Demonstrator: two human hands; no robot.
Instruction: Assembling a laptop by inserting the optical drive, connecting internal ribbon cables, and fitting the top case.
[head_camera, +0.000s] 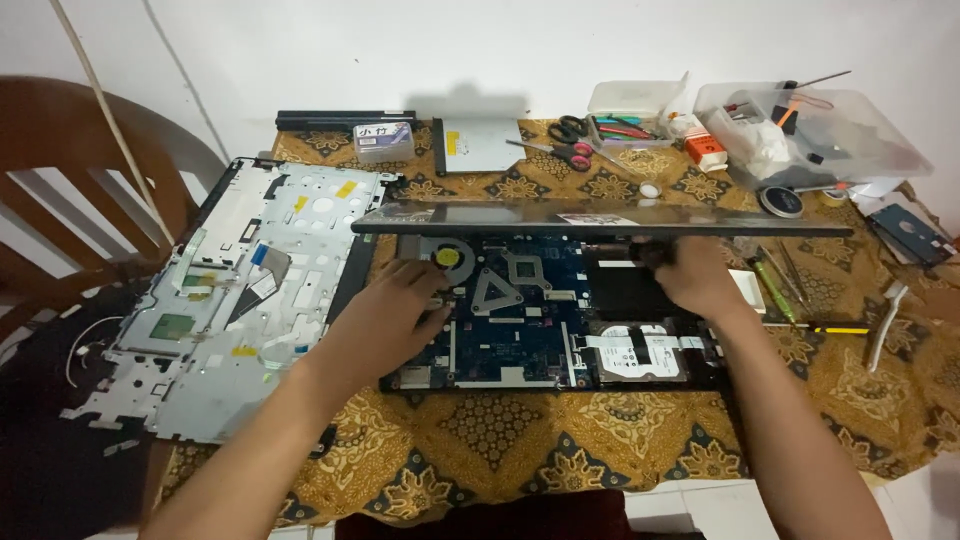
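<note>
The opened laptop base (545, 310) lies mid-table with its board exposed for access. Left hand (385, 310) rests beside the fan (452, 258), fingers curled together. Right hand (700, 278) grips the base's right hinge; finger state cannot be told. The removed palmrest cover (240, 290) sits left of the base.

a plain white wall (560, 45) fills the top of the frame; a brown wooden chair (60, 170) stands at left, beside a table under gold patterned cloth (500, 440).
</note>
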